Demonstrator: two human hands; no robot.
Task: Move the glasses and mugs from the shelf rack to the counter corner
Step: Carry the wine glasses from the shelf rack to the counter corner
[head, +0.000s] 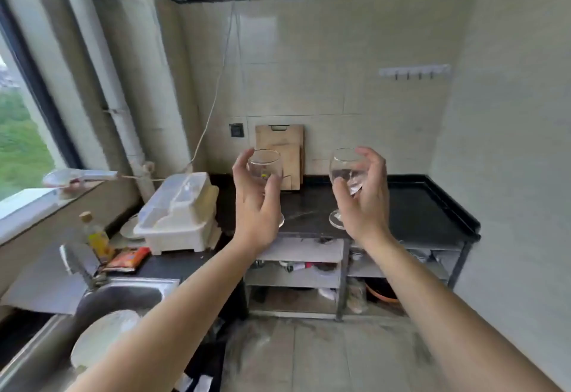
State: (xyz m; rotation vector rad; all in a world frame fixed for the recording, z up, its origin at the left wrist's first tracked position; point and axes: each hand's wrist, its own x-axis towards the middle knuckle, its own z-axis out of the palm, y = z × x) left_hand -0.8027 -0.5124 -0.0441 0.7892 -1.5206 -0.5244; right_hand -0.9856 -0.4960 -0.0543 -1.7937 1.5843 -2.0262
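no writing or brand can be read anywhere; the printing on the orange packet (127,260) and the yellow-labelled bottle (96,238) by the sink (123,294) is blurred. the left hand (255,203) curls around the round bowl of a clear stemmed glass (265,166), fingers behind it and thumb in front, its foot showing below the palm. the right hand (363,194) wraps a second clear stemmed glass (346,166) the same way. both glasses are upright in the air above the glossy black counter (426,209), near its far corner. a pale wooden cutting board (279,141) leans on the tiled wall, a white plastic dish rack (179,209) sits at left, and metal shelves (296,268) lie under the counter.
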